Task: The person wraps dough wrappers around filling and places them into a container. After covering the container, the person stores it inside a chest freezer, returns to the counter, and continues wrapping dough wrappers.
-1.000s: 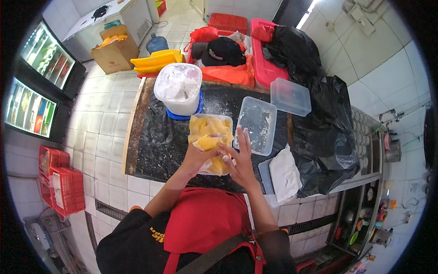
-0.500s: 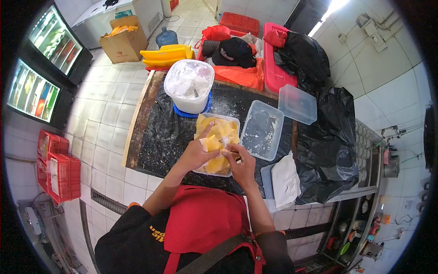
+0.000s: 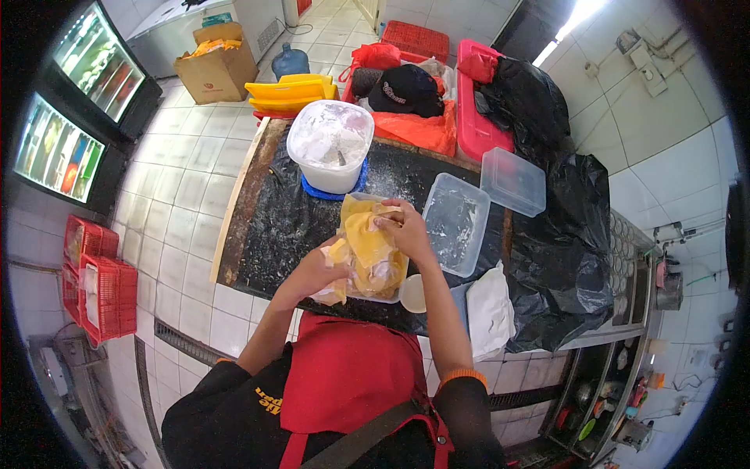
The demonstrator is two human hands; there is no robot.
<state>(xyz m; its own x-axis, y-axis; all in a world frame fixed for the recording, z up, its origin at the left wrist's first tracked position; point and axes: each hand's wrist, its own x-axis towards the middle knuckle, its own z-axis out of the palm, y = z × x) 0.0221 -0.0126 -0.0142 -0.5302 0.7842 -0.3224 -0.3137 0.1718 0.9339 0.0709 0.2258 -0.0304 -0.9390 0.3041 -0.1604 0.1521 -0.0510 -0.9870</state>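
Note:
A pale plastic tub (image 3: 388,298) on the black-covered table holds thin yellow dough sheets (image 3: 363,244), some over clear plastic. My right hand (image 3: 406,230) is closed at the tub's upper right, pinching the edge of a yellow sheet. On the lower left, my left hand (image 3: 314,275) is closed around a few yellow sheets dusted with white; its fingertips are partly hidden. Just right of the tub lies a pale round disc (image 3: 412,294), whose kind I cannot make out.
A bucket of white powder (image 3: 331,144) with a utensil in it stands behind the tub. To the right are a floury clear container (image 3: 456,225), a clear lid or box (image 3: 513,181) and a white cloth (image 3: 489,311). Red crates (image 3: 108,293) stand at left.
My right hand has moved up and over the tub to a yellow sheet. My left hand has shifted down and left with sheets in it. The pale disc now shows beside the tub.

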